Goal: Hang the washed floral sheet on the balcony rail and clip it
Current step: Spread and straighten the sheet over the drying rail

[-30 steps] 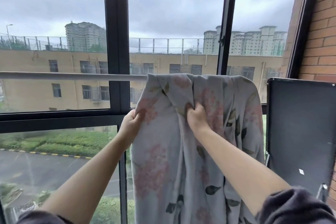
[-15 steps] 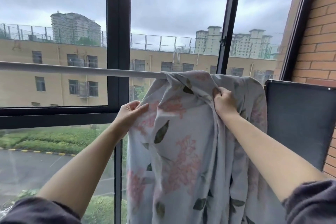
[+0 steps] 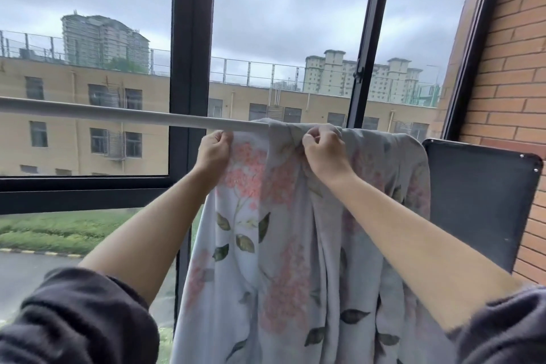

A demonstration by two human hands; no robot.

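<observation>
Floral sheet [image 3: 280,230] draped over rail [image 3: 118,115], bunched toward rail's right end. Left grip [image 3: 214,154] pinches sheet edge just under rail. Right grip [image 3: 323,154] curls round fold at rail top. Step: spreading. Next, likely: draw cloth left along rail, then clip.

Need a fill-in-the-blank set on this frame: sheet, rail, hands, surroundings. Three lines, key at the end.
1. The floral sheet is draped over the rail, and its printed flowers are ____.
2. The left hand and the right hand both grip the sheet just under the rail; the one at the sheet's side edge is the ____.
3. The wall on the right is built of ____.

Missing words: pink; left; brick.
</observation>
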